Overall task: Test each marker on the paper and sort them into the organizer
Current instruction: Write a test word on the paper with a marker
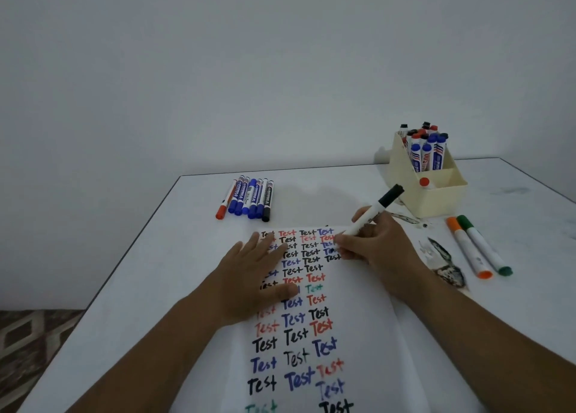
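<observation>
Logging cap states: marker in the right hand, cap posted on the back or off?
Posted on the back: the black cap sits on the marker's raised end while the right hand writes on the paper.

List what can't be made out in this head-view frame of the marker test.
- Tip of the black marker: hidden behind the right hand, so paper contact is unclear.
- Several words on the paper: covered by the flat left hand.
- Bottom of the paper: cut off by the frame's lower edge.
- Marker labels in the organizer and the row of markers: too small to read.
</observation>
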Motion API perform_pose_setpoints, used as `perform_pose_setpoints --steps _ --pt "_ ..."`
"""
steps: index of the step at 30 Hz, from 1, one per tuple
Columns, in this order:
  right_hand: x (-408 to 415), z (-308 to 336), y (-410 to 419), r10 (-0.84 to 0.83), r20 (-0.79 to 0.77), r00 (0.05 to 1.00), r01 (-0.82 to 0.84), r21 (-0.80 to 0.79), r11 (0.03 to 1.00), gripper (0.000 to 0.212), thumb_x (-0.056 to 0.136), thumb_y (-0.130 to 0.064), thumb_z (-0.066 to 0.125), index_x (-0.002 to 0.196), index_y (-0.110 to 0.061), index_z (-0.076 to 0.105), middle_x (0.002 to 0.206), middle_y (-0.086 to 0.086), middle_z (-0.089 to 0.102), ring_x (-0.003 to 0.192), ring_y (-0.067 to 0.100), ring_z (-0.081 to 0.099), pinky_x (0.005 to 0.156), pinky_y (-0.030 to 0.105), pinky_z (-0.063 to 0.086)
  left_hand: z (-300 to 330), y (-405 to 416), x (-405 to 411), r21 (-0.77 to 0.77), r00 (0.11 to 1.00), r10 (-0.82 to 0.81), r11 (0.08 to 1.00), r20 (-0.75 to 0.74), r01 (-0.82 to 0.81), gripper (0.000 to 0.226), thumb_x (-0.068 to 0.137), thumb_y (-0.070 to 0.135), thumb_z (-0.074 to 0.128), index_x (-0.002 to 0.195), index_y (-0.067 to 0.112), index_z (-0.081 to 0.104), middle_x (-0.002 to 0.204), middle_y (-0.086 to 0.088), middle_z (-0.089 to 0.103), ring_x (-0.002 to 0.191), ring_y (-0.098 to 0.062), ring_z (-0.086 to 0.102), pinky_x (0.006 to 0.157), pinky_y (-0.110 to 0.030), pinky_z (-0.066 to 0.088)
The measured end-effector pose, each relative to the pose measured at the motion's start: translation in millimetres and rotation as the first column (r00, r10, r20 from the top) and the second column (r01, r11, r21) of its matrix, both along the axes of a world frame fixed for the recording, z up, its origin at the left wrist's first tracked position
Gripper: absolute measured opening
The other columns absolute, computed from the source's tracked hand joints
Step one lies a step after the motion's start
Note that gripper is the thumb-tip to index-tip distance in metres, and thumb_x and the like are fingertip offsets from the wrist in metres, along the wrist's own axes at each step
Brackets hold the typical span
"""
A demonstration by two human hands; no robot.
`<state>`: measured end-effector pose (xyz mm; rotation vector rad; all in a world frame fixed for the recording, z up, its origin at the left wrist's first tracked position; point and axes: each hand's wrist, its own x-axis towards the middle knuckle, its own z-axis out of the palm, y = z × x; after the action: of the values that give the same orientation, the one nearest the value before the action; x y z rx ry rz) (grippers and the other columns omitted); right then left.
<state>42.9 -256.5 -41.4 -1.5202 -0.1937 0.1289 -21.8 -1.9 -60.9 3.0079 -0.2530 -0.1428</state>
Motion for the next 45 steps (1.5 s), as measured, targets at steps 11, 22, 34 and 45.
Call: perform_pose_setpoints --steps 11,22,34,45 --pt "-4.8 -4.7 4.1 0.054 0.119 0.991 -0.014 -0.315 0.949 0.027 0.08 -0.018 0.085 0.093 -0.018 0.062 0.069 -0.003 0.071 0.06 0.012 0.066 0.062 0.023 0.057 -4.4 3.1 3.7 0.036 1.0 -0.007 0.999 -0.012 0.008 0.092 0.076 0.092 0.014 0.151 0.044 -0.008 0.159 0.015 -0.015 0.146 -0.007 -0.016 0.12 -0.039 -0.005" --pt "-6.0 -5.4 5.2 0.062 0.147 0.987 -0.006 -0.354 0.935 0.027 0.08 -0.023 0.085 0.094 -0.021 0.062 0.074 -0.005 0.074 0.063 0.012 0.07 0.063 0.02 0.057 -4.9 3.3 3.0 0.021 1.0 -0.01 1.0 -0.01 0.01 0.091 0.077 0.091 0.017 0.152 0.043 -0.006 0.16 0.015 -0.014 0.147 -0.007 -0.014 0.12 -0.036 -0.006" --pt "-5.0 -10.7 3.0 0.035 0.201 0.979 0.043 -0.37 0.928 0.027 0.081 -0.019 0.084 0.092 -0.02 0.059 0.07 -0.001 0.069 0.058 0.005 0.063 0.063 0.021 0.056 -6.0 3.9 2.7 0.014 1.0 -0.011 1.0 -0.004 0.011 0.092 0.077 0.091 0.016 0.151 0.044 -0.006 0.16 0.015 -0.014 0.146 -0.006 -0.014 0.12 -0.037 -0.006" --pt "-4.8 -11.3 0.6 0.001 0.213 0.977 0.082 -0.378 0.922 0.026 0.082 -0.018 0.082 0.091 -0.022 0.058 0.073 0.002 0.07 0.06 0.007 0.063 0.066 0.026 0.058 -8.1 5.1 4.0 0.013 1.0 -0.009 1.0 -0.008 0.009 0.091 0.077 0.092 0.017 0.151 0.045 -0.007 0.159 0.017 -0.015 0.146 -0.006 -0.015 0.119 -0.037 -0.006"
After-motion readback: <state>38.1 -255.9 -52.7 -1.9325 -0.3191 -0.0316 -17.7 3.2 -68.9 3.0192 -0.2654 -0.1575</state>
